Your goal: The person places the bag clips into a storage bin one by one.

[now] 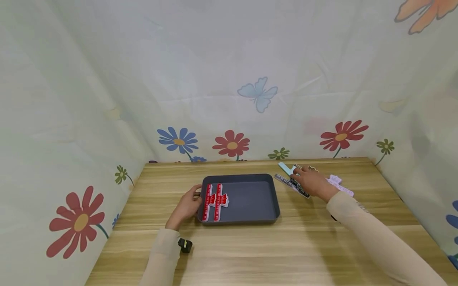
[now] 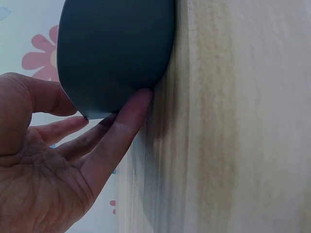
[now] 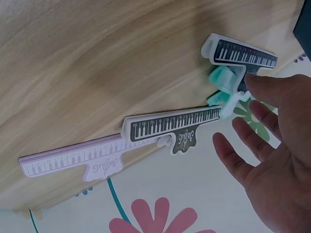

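Observation:
A dark grey rectangular tray (image 1: 250, 200) lies on the table, with two red piano-key clips (image 1: 206, 208) side by side at its left end. My left hand (image 1: 187, 204) grips the tray's left wall, thumb and fingers at the rim and outer side. To the right of the tray, my right hand (image 1: 312, 182) pinches the handle of a black piano-key clip (image 3: 245, 54) between thumb and index finger; the other fingers are spread. Close by it are a mint-green clip (image 3: 223, 80), a second black clip (image 3: 172, 124) and a lilac clip (image 3: 73, 160).
The wood-grain table (image 1: 229, 254) meets a white flower-printed curtain (image 1: 200, 79) at the back and sides. A small black device (image 1: 185, 245) sits at my left wrist. The second black clip overlaps the lilac one.

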`<act>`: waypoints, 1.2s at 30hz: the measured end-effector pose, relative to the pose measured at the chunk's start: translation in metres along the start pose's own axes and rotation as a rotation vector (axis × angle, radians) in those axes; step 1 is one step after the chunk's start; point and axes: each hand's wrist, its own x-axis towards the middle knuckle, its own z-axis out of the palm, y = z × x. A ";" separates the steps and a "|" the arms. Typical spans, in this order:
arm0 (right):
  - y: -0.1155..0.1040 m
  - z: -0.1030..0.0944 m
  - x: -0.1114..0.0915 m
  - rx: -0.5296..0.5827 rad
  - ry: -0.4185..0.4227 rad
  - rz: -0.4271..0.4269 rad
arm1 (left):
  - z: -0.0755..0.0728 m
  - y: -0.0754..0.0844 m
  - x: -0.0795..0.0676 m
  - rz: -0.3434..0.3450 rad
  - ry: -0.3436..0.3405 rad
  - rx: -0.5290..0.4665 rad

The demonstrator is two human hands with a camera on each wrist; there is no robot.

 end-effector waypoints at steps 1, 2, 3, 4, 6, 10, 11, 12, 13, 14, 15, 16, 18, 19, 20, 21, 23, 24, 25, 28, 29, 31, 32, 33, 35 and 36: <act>-0.001 0.001 0.000 -0.003 0.000 -0.003 | 0.000 0.000 0.000 -0.001 0.000 -0.001; -0.001 0.002 0.001 -0.002 0.001 -0.007 | 0.001 -0.001 0.000 -0.001 0.000 -0.001; -0.002 0.004 0.001 -0.002 0.003 -0.013 | 0.001 -0.001 0.000 -0.001 -0.001 -0.001; -0.002 0.004 0.001 0.002 0.000 -0.017 | 0.001 -0.001 -0.001 -0.003 -0.002 -0.003; -0.003 0.006 0.002 0.008 -0.010 -0.023 | 0.001 -0.001 -0.001 -0.007 -0.004 -0.006; -0.002 0.011 0.005 0.012 -0.001 -0.032 | 0.001 -0.001 -0.001 -0.011 -0.004 -0.010; -0.002 0.012 0.006 0.011 0.004 -0.033 | 0.001 -0.001 -0.001 -0.012 -0.004 -0.013; -0.002 0.013 0.006 0.005 0.011 -0.035 | 0.001 -0.001 -0.001 -0.012 -0.004 -0.014; -0.001 0.014 0.007 0.002 0.016 -0.036 | 0.001 -0.001 -0.001 -0.012 -0.004 -0.016; -0.001 0.015 0.007 0.001 0.016 -0.034 | 0.001 -0.001 -0.001 -0.012 -0.004 -0.019; 0.000 0.016 0.008 0.001 0.016 -0.034 | 0.001 -0.001 -0.001 -0.012 -0.005 -0.021; 0.000 0.017 0.008 -0.001 0.021 -0.038 | 0.001 -0.001 -0.001 -0.011 -0.006 -0.023; 0.002 0.018 0.008 0.000 0.034 -0.047 | 0.001 -0.001 -0.001 -0.010 -0.007 -0.024; 0.002 0.019 0.008 0.005 0.043 -0.050 | 0.001 0.000 -0.001 -0.009 -0.007 -0.025; 0.002 0.019 0.009 0.002 0.053 -0.056 | 0.001 0.000 -0.001 -0.011 -0.006 -0.025; 0.002 0.020 0.009 0.005 0.061 -0.058 | 0.001 0.000 -0.001 -0.012 -0.006 -0.026; 0.002 0.020 0.010 0.006 0.072 -0.063 | 0.000 0.000 0.000 -0.017 -0.005 -0.029; 0.002 0.020 0.010 0.001 0.071 -0.063 | 0.000 0.000 0.000 -0.018 -0.005 -0.030; 0.002 0.020 0.010 -0.001 0.067 -0.063 | 0.000 0.000 0.001 -0.019 -0.004 -0.031; 0.001 0.021 0.010 0.000 0.053 -0.063 | 0.000 -0.001 0.002 -0.018 -0.002 -0.033; 0.001 0.021 0.010 -0.002 0.050 -0.065 | 0.000 -0.001 0.002 -0.017 -0.003 -0.034; 0.000 0.021 0.010 0.008 0.057 -0.072 | 0.000 -0.001 0.002 -0.018 -0.003 -0.034; 0.000 0.021 0.010 0.010 0.064 -0.077 | 0.000 -0.001 0.002 -0.018 -0.003 -0.032; 0.000 0.022 0.010 0.017 0.069 -0.081 | 0.000 -0.002 0.002 -0.018 -0.003 -0.031; 0.000 0.022 0.009 0.046 0.079 -0.088 | 0.000 -0.002 0.001 -0.017 -0.002 -0.027; -0.001 0.022 0.008 0.068 0.083 -0.091 | 0.000 -0.002 0.001 -0.016 -0.001 -0.025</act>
